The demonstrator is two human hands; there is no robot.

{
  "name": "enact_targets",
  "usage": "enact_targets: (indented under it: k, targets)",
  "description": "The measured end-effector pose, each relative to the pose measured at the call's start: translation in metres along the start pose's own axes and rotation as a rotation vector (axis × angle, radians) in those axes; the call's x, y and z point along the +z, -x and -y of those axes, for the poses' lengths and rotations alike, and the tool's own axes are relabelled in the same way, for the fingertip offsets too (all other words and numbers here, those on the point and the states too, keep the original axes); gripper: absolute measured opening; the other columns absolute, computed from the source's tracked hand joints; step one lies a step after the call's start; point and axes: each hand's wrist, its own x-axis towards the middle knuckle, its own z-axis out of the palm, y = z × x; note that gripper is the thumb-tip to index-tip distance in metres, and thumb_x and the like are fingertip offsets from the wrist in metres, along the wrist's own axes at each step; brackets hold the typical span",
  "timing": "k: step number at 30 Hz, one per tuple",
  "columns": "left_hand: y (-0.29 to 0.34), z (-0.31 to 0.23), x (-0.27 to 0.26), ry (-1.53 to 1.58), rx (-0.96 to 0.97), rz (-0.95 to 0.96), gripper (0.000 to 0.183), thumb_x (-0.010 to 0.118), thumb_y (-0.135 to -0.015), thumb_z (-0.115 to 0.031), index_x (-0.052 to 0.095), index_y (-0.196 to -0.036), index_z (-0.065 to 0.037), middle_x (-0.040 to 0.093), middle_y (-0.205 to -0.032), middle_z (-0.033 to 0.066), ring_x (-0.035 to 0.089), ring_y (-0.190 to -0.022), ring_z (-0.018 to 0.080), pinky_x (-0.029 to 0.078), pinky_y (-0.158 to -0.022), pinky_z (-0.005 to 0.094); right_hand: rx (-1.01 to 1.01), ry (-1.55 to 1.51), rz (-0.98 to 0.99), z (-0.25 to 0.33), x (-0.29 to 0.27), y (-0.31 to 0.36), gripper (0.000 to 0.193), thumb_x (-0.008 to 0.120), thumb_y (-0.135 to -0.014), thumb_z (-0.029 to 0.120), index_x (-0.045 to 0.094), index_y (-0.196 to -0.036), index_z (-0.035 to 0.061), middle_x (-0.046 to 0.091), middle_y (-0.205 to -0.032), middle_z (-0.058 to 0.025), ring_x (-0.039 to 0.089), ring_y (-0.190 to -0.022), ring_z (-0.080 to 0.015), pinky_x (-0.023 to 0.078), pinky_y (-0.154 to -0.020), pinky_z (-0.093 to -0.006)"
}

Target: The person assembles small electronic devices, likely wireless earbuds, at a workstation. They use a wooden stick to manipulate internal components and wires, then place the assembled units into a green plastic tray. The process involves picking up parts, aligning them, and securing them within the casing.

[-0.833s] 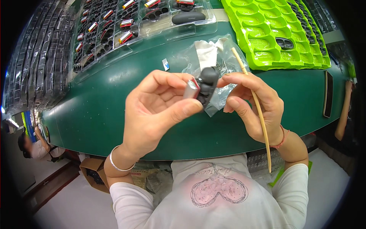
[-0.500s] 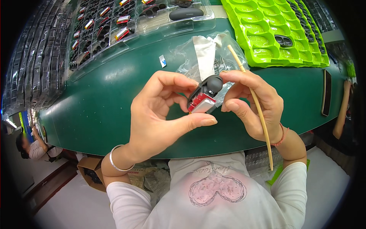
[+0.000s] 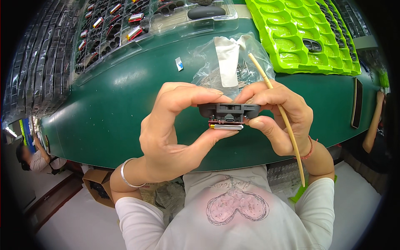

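Both hands hold a black plastic earbud-case insert above the near part of the table, its edge with a small metal port facing me. Under it sit a red circuit board and a silver battery. My left hand is closed on the left part, thumb against the battery and fingers along the top. My right hand pinches the right end. A thin wooden stick also rests in the right hand, slanting past the wrist. Behind the insert lies a clear bag of thin metal pins.
A clear tray with battery-fitted parts stands at the back left, a black oval case on it. Stacked trays rise at far left. A green moulded tray and a phone-like slab lie right. People sit at both sides.
The insert has been turned from a tilted pose to level, its port edge now facing me, and sits slightly lower. The right hand and stick have shifted a little.
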Motion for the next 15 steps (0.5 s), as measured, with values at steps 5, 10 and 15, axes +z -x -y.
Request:
enact_targets:
  k: [5, 10, 15]
  targets:
    - [-0.001, 0.000, -0.002, -0.048, 0.046, 0.004, 0.061, 0.084, -0.063, 0.003, 0.050, -0.114, -0.003, 0.069, -0.098, 0.0128, 0.058, -0.092, 0.0195, 0.045, -0.081, 0.0306, -0.072, 0.076, 0.031, -0.001, -0.003, -0.002, 0.023, 0.068, -0.078, -0.005, 0.061, -0.100, -0.0037, 0.066, -0.097, -0.0174, 0.065, -0.078, -0.0195, 0.056, -0.067, -0.0269]
    - [-0.002, 0.001, -0.004, -0.251, 0.218, 0.015, 0.060, 0.083, -0.063, 0.004, 0.052, -0.113, -0.006, 0.069, -0.097, 0.0082, 0.056, -0.088, 0.0183, 0.044, -0.079, 0.0303, -0.101, 0.120, -0.017, -0.002, 0.001, 0.000, 0.029, 0.068, -0.075, -0.011, 0.062, -0.102, -0.0020, 0.067, -0.099, -0.0180, 0.065, -0.079, -0.0203, 0.055, -0.068, -0.0270]
    - [-0.003, -0.008, 0.000, -0.373, 0.260, -0.016, 0.059, 0.082, -0.060, 0.007, 0.054, -0.108, -0.013, 0.068, -0.097, 0.0018, 0.055, -0.085, 0.0208, 0.044, -0.075, 0.0290, -0.201, 0.169, 0.005, -0.002, -0.001, -0.002, 0.032, 0.068, -0.073, -0.013, 0.062, -0.101, -0.0008, 0.068, -0.099, -0.0196, 0.067, -0.081, -0.0238, 0.054, -0.071, -0.0291]
